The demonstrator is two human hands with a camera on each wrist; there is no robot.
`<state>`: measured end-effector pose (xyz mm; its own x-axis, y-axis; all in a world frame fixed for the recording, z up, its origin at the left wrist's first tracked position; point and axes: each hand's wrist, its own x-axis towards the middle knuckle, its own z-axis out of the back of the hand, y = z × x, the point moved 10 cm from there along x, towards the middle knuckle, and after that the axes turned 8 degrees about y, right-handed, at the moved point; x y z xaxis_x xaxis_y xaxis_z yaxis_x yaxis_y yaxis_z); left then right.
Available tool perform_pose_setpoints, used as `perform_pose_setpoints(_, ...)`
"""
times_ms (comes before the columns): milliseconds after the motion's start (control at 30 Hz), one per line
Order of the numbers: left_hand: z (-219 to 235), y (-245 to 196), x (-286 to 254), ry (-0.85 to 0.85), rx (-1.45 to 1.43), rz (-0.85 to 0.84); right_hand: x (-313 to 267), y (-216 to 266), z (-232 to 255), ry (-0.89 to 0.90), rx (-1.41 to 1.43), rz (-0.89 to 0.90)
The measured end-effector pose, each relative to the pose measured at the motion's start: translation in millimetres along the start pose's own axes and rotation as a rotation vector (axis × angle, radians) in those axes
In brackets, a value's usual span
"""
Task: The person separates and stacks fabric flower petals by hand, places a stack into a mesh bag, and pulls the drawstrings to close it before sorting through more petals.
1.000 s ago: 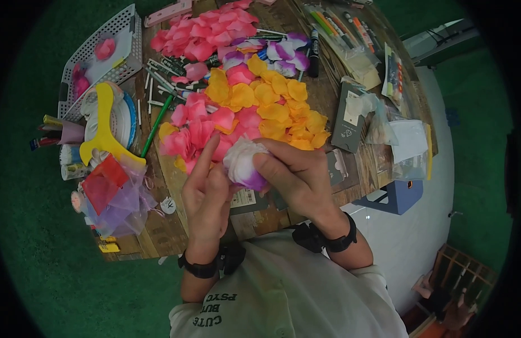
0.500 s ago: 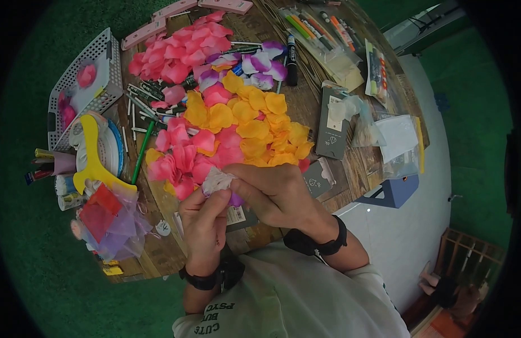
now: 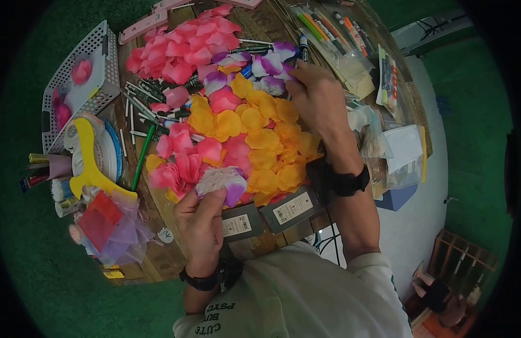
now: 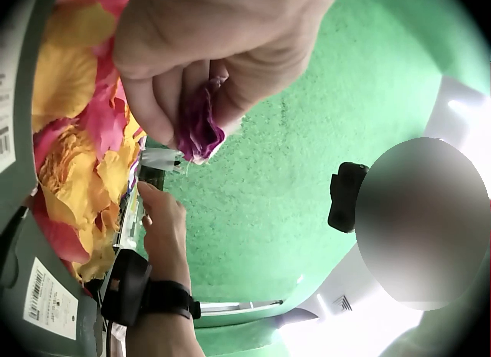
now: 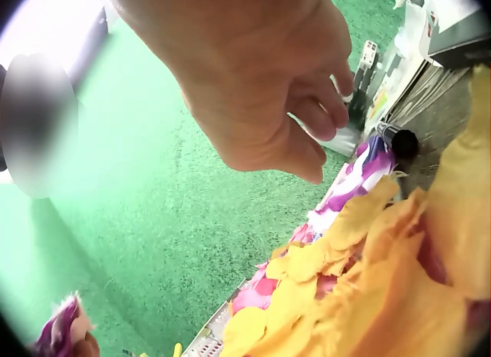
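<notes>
In the head view the left hand (image 3: 201, 225) pinches a white and purple petal flower (image 3: 233, 185) above the near edge of the petal pile. The left wrist view shows its purple folded edge (image 4: 201, 123) between thumb and fingers. My right hand (image 3: 317, 96) is stretched over the far right of the pile, beside the loose white and purple petals (image 3: 272, 63). In the right wrist view that hand (image 5: 268, 88) has loosely bent fingers with nothing seen between them, above purple and white petals (image 5: 360, 180).
Yellow petals (image 3: 263, 141) and pink petals (image 3: 181, 50) cover the middle of the wooden table. A perforated basket (image 3: 105, 62), a yellow tool (image 3: 88, 152) and mesh bags (image 3: 122, 236) lie left. Dark labelled cards (image 3: 288, 212) lie near the front edge; bagged pens (image 3: 328, 34) are back right.
The right hand has let go of the flower and moved away to the far right of the pile. The left hand still holds the flower, whose purple side now shows more.
</notes>
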<state>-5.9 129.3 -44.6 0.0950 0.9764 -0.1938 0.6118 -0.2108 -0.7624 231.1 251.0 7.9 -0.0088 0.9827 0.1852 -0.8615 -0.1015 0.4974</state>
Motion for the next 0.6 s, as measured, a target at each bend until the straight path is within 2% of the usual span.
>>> perform_pose_setpoints(67, 2.3, 0.9, 1.0, -0.011, 0.004, 0.007, 10.7, 6.3, -8.2, -0.053, -0.166, 0.153)
perform_pose_setpoints(100, 3.2, 1.5, 1.4, -0.013, 0.010, 0.015, 13.7, 5.9, -11.9, -0.048, -0.164, 0.153)
perform_pose_setpoints(167, 5.0, 1.6, 2.3, -0.018, 0.009, 0.018, 22.3, -0.7, -35.5, 0.132, -0.279, 0.048)
perform_pose_setpoints(367, 5.6, 0.9, 3.3, -0.006, 0.007, 0.013, 26.1, -6.8, -52.1, 0.236, -0.343, -0.069)
perform_pose_setpoints(500, 6.4, 1.5, 2.1, -0.014, 0.004, 0.014, 25.2, -10.0, -44.6, 0.174, -0.256, -0.020)
perform_pose_setpoints(567, 4.8, -0.1, 1.8, -0.015, 0.002, 0.013, 23.3, -7.7, -33.2, 0.053, -0.157, 0.041)
perform_pose_setpoints(600, 4.1, -0.6, 1.6, -0.017, 0.000, 0.013, 21.9, -6.8, -29.8, 0.052, -0.155, 0.043)
